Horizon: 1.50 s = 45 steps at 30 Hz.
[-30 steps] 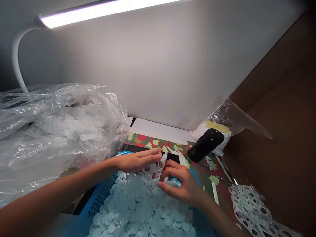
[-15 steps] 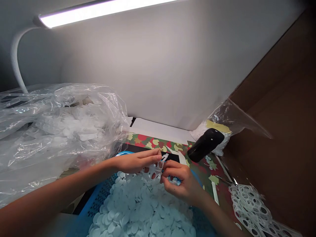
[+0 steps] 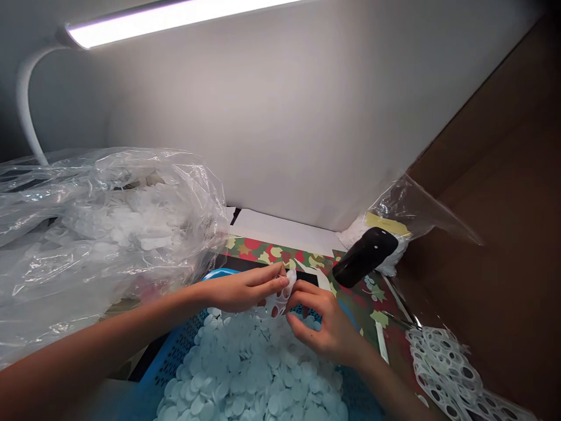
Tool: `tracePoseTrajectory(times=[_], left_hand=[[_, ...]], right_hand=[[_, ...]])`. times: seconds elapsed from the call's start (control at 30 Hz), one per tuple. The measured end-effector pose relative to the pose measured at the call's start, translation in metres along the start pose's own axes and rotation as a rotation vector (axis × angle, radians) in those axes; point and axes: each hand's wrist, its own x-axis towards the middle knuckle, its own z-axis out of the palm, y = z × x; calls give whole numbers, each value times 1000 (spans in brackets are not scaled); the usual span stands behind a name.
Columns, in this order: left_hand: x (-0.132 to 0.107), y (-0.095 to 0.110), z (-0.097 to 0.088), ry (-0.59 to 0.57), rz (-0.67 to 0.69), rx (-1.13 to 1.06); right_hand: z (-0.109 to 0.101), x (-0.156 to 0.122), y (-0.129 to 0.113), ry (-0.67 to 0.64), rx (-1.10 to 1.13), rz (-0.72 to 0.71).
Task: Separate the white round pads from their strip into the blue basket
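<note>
No readable text anywhere; pale yellow label on the clear plastic bag at right shows nothing legible, too small and blurred to tell whether it carries writing, no brand or number can be made out

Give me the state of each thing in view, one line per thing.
Left hand, pinching the white perforated plastic sheet
Right hand, gripping the same sheet
White perforated plastic sheet, held up, bent
Blue mesh basket, heaped with pale round discs
Pale round discs, loose, piled
Clear plastic bag, crumpled, white pieces inside
White perforated scrap, lying bunched at right
White desk lamp, lit
</note>
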Motion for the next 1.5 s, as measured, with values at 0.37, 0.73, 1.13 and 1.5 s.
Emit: tracePoseTrajectory(times=[0.37, 0.73, 1.13, 1.5], left_hand=[[0, -3, 0, 18, 32, 67], [-1, 1, -2, 32, -128, -64], [0, -6, -8, 148, -161, -275], [-2, -4, -5, 137, -244, -212]], right_hand=[[4, 0, 2, 8, -2, 60], [-1, 0, 2, -23, 69, 17], [-4, -7, -1, -131, 133, -86], [0, -3, 5, -48, 36, 51]])
